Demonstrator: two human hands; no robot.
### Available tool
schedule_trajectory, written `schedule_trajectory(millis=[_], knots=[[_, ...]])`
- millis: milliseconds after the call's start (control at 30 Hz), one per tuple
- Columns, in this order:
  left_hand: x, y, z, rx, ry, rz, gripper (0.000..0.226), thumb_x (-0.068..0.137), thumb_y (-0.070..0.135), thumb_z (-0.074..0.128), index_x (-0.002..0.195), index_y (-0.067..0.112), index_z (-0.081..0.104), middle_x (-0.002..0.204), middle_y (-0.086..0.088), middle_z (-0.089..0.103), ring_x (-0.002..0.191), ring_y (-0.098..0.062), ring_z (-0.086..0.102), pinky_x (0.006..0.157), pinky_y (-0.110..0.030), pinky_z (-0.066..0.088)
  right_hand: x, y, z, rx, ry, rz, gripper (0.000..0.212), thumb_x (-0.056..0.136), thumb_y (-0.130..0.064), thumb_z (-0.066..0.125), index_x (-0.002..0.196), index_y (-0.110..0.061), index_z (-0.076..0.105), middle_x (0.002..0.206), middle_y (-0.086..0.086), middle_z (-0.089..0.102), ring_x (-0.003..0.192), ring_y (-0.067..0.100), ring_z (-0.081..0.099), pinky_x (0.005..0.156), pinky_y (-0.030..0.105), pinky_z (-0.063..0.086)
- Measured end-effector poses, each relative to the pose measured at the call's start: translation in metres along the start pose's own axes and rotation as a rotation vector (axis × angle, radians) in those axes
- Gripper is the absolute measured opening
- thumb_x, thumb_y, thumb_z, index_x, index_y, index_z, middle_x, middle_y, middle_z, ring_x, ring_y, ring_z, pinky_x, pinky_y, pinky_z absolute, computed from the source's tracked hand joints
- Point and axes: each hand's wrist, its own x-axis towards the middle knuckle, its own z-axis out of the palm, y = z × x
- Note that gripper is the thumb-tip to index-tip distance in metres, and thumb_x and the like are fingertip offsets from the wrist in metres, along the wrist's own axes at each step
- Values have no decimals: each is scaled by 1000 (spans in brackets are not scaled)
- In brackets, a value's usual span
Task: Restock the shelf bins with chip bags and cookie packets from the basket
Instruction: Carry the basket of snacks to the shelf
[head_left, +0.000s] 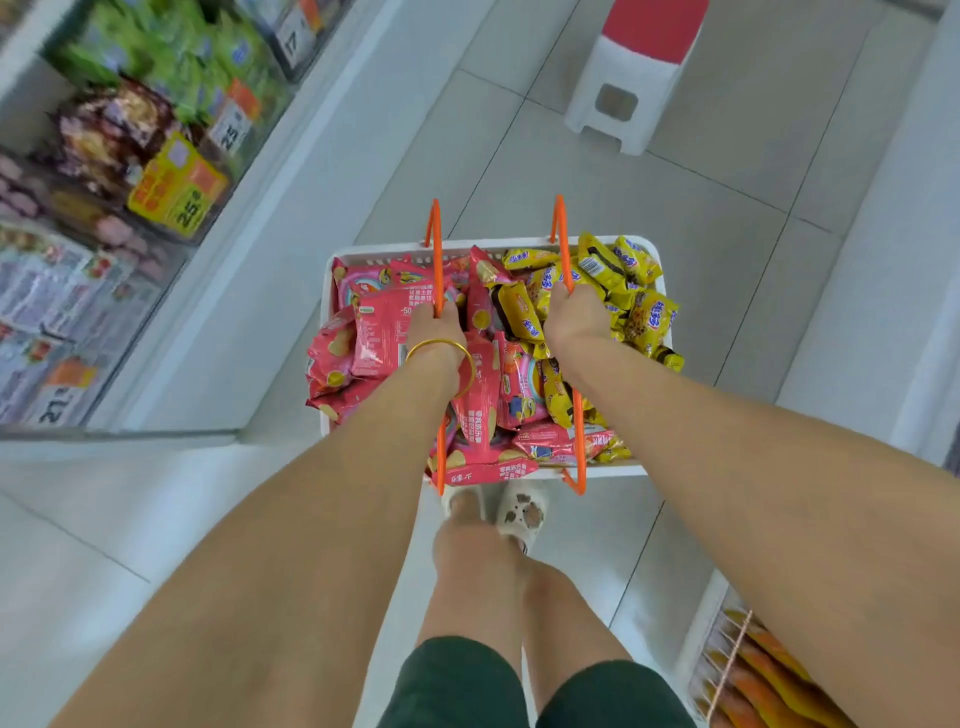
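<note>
We find the basket in the aisle directly ahead of the person, just beyond their feet; whether it hangs clear of the floor or rests on it, we cannot tell. The left hand, with a gold bracelet at the wrist, is clenched round the left orange handle; the right hand is clenched round the right orange handle. The basket is heaped to the rim; pink chip bags fill the left side and yellow cookie packets the right. The shelf bins stand to the left, blurred, already holding stock behind price tags; neither hand holds a packet. A red-topped stool stands further down the aisle. We judge the task barely begun; the load is in transit and the whole of the restocking remains.
</note>
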Motion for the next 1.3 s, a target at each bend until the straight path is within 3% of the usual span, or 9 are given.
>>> schedule_trajectory(millis=[167, 267, 467, 600, 733, 900, 1033, 1167, 1300], knots=[[55, 79, 29, 54, -41, 37, 33, 102, 27, 37, 119, 2, 49, 98, -9, 48, 90, -24, 44, 85, -37, 40, 70, -60, -30, 28, 23, 33, 41, 104, -29, 28, 128, 1, 44, 127, 18, 55, 116, 33, 53, 87, 37, 43], [94, 128, 46, 73, -72, 54, 29, 101, 28, 38, 113, 5, 50, 94, -8, 50, 87, -23, 44, 79, -34, 38, 115, -98, -45, 42, 41, 51, 38, 104, -26, 30, 126, 1, 45, 126, 18, 55, 115, 33, 53, 88, 38, 43], [157, 224, 75, 135, -98, 86, 31, 101, 26, 38, 117, 3, 50, 99, -10, 48, 88, -24, 44, 85, -38, 42, 198, -165, -72, 113, 73, 104, 38, 103, -25, 31, 125, 1, 46, 98, 11, 47, 87, 24, 46, 72, 33, 36], [205, 290, 104, 185, -126, 136, 27, 101, 26, 40, 110, 4, 53, 92, -13, 51, 86, -27, 47, 72, -32, 36, 254, -212, -93, 175, 103, 145, 39, 103, -26, 31, 125, 2, 46, 111, 18, 56, 101, 32, 54, 77, 37, 39], [247, 357, 126, 231, -173, 153, 21, 101, 28, 39, 102, 9, 48, 75, -2, 42, 66, -17, 41, 60, -28, 34, 304, -257, -112, 245, 133, 188, 40, 104, -29, 29, 124, 1, 46, 111, 17, 57, 88, 26, 48, 72, 33, 37], [287, 438, 150, 282, -244, 216, 19, 101, 24, 38, 103, 8, 49, 75, 0, 41, 83, -21, 42, 72, -27, 32, 354, -316, -136, 362, 196, 264, 42, 104, -31, 27, 128, 0, 43, 121, 16, 57, 87, 25, 47, 72, 34, 38], [326, 504, 168, 344, -330, 273, 30, 101, 21, 38, 117, 0, 51, 96, -9, 47, 90, -22, 43, 78, -29, 34, 390, -365, -155, 432, 282, 339, 41, 104, -30, 28, 126, 1, 45, 119, 15, 58, 98, 28, 54, 73, 34, 38], [364, 567, 190, 461, -424, 335, 15, 101, 21, 38, 100, 9, 45, 76, 1, 40, 87, -21, 41, 73, -27, 31, 429, -410, -169, 514, 348, 432, 42, 104, -30, 27, 130, 0, 41, 123, 15, 56, 105, 30, 55, 77, 36, 39], [396, 621, 213, 585, -484, 422, 18, 101, 21, 38, 90, 7, 40, 72, 1, 36, 83, -20, 39, 71, -27, 30, 463, -445, -179, 610, 391, 507, 41, 104, -27, 27, 133, -1, 40, 127, 15, 54, 112, 32, 54, 77, 34, 38]])
